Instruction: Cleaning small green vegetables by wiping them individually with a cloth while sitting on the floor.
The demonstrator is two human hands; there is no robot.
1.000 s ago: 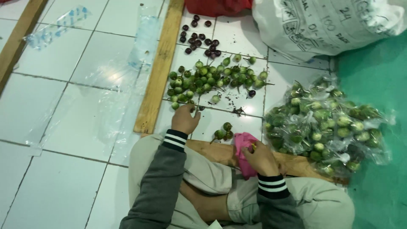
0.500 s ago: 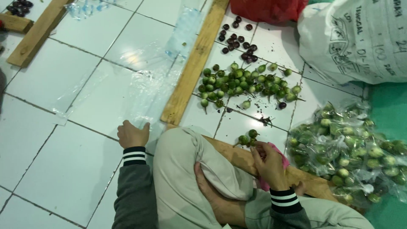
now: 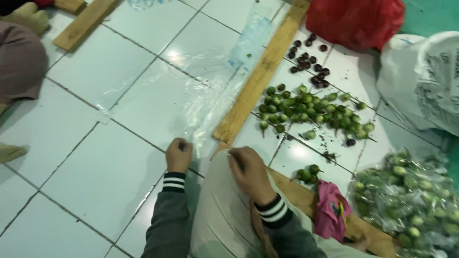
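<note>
My left hand [image 3: 178, 154] is curled on the near end of a long clear plastic bag [image 3: 210, 95] that lies flat on the white tiled floor [image 3: 95, 157]. My right hand [image 3: 248, 173] is over my knee, its fingers bent at the same end of the bag. A pink cloth [image 3: 331, 215] lies loose on the wooden plank [image 3: 296, 198] to my right. Beyond it sits a heap of small green round fruits [image 3: 311, 110], with a few dark purple ones [image 3: 308, 55] farther back.
A long wooden plank [image 3: 260, 76] runs beside the clear bag. A clear bag full of green fruits [image 3: 411, 210] lies at right, a white sack [image 3: 425, 81] and a red bag [image 3: 356, 21] behind it. Another person's leg [image 3: 19, 62] is at the far left.
My right hand has let go of the pink cloth and moved left to the clear bag's end. My left hand has shifted right onto that end. The view has swung left.
</note>
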